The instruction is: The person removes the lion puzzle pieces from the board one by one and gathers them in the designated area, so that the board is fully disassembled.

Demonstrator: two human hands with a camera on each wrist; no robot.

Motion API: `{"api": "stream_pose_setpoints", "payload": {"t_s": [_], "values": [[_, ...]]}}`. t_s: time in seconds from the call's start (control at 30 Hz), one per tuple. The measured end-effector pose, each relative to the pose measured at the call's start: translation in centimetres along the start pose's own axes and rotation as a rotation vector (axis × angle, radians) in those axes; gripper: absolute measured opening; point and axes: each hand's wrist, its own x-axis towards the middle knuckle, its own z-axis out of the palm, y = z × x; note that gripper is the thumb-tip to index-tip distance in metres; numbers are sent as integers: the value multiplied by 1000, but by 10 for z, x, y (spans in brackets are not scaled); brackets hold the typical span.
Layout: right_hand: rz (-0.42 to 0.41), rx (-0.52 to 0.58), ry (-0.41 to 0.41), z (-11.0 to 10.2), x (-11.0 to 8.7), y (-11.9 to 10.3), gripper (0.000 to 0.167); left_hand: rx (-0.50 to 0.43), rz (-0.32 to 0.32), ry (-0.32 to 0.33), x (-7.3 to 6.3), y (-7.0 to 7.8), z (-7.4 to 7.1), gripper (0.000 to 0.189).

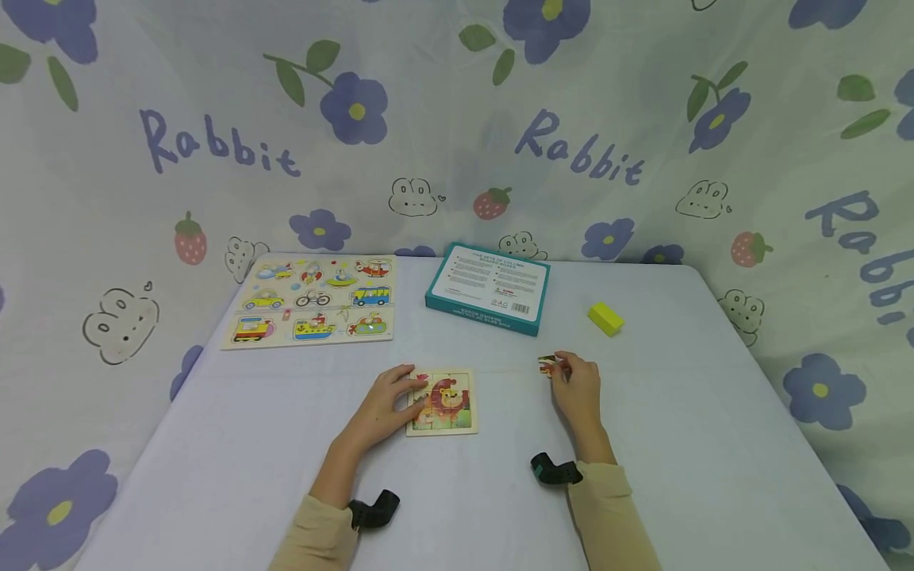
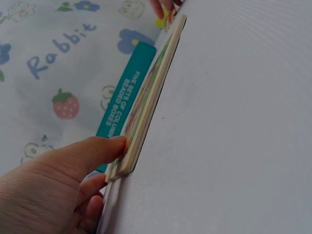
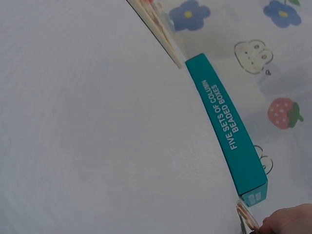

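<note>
A square wooden lion jigsaw puzzle (image 1: 451, 416) lies flat on the table. My left hand (image 1: 383, 402) grips its left side, with the thumb (image 2: 105, 148) on top and other fingers by the edge in the left wrist view. To the right, apart from the puzzle, my right hand (image 1: 577, 390) pinches a small jigsaw piece (image 1: 546, 365) with brown and cream colours between thumb and fingers. That jigsaw piece (image 3: 247, 217) shows edge-on at the bottom of the right wrist view, partly covered by the hand.
Behind the puzzle lies a teal box (image 1: 488, 289) with printed text. A wooden vehicle puzzle board (image 1: 309, 304) lies at the back left of the table (image 1: 286, 444). Beyond the right hand is a yellow block (image 1: 605, 319). A patterned cloth (image 1: 443, 119) hangs behind the table.
</note>
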Motion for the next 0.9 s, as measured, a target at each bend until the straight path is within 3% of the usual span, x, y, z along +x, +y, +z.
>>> {"api": "stream_pose_setpoints", "payload": {"t_s": [0.47, 0.9], "values": [[36, 1, -30, -4, -1, -3, 20, -3, -3, -2, 0, 0, 0, 35], [9, 3, -34, -4, 0, -3, 20, -1, -16, -3, 0, 1, 0, 35]]}}
